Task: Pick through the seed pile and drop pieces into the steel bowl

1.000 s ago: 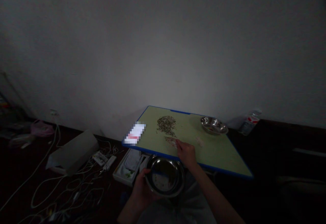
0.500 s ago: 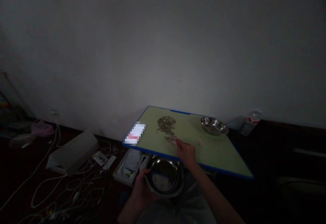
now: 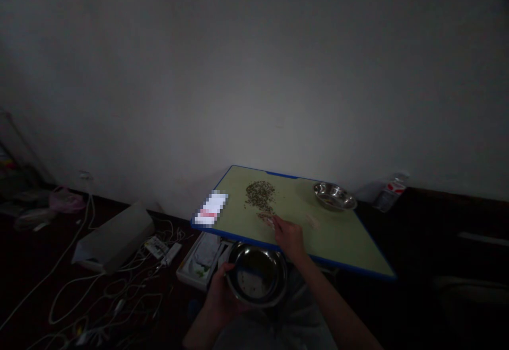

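Observation:
A shiny steel bowl (image 3: pixel 257 303) sits low in front of me, just below the table's near edge. My left hand (image 3: pixel 220 289) grips its left rim, with the thumb over the edge. A few small bits lie in the bottom of it. My right hand (image 3: pixel 290 238) rests over the near side of the table, fingers drawn together and pointing left. Its fingertips are at the near end of a spread of small dark, mottled grains (image 3: pixel 260 194), perhaps beans or seeds. A pale patch shows by the fingertips; whether it is something held, I cannot make out.
The low pale-green table (image 3: pixel 338 238) has a blue edge. On it stand a second steel bowl (image 3: pixel 334 197) at the right and a lit, blurred phone (image 3: pixel 211 208) at the left. Cables (image 3: pixel 127 286) and a long box (image 3: pixel 115 237) cover the floor at left. A wall rises behind.
My right hand has shifted slightly left, and several grains now lie closer at its fingertips. My left hand and its bowl have hardly moved.

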### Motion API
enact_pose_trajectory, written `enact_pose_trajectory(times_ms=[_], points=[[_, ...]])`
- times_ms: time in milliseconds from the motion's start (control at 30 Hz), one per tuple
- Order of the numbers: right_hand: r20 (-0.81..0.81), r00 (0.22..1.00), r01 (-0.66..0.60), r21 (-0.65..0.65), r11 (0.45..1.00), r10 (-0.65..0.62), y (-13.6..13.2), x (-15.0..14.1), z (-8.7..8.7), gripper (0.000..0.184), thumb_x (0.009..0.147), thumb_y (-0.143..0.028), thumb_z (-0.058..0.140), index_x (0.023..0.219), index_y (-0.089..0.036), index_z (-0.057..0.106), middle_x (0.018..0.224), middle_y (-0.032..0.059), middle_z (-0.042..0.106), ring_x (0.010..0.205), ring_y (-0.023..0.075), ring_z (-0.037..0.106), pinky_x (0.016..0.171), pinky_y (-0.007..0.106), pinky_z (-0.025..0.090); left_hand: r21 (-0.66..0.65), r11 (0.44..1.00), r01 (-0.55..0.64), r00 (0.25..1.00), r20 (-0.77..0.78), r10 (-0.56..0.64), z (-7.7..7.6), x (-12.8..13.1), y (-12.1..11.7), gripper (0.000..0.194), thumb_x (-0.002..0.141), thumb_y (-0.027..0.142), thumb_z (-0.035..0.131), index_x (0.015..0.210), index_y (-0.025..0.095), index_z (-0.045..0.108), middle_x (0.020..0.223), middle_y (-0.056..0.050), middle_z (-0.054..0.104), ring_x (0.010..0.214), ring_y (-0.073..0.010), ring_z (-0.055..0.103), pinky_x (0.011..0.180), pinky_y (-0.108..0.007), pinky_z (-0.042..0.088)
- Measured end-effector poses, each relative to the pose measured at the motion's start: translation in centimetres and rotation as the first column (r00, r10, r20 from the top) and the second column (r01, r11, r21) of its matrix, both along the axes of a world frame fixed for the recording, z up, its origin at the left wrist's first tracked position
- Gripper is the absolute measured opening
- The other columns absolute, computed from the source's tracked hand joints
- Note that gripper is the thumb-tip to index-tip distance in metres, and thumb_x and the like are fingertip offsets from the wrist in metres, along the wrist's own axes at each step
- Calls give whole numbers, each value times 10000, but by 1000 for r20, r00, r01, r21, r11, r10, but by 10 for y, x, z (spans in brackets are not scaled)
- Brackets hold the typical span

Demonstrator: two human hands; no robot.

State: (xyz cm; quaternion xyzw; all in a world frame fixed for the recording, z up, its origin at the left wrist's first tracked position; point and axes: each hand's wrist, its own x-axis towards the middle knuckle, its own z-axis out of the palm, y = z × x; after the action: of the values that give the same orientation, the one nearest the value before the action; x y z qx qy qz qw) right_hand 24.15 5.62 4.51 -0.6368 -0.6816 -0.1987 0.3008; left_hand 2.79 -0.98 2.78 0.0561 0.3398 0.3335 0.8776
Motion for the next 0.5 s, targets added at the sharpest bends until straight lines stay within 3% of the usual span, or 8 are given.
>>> enact_pose_trajectory(times_ms=[500], points=[[3, 1000, 9, -35, 999, -9, 10, -4, 1, 278, 869, -220, 485, 990, -200, 734, 683, 78, 729, 557, 142, 639, 554, 199, 423, -22, 999, -44, 999, 28, 44, 0, -1, -1, 251, 718, 324, 588, 906, 162, 623, 780, -92, 740, 759, -296, 672, 729, -459, 476]])
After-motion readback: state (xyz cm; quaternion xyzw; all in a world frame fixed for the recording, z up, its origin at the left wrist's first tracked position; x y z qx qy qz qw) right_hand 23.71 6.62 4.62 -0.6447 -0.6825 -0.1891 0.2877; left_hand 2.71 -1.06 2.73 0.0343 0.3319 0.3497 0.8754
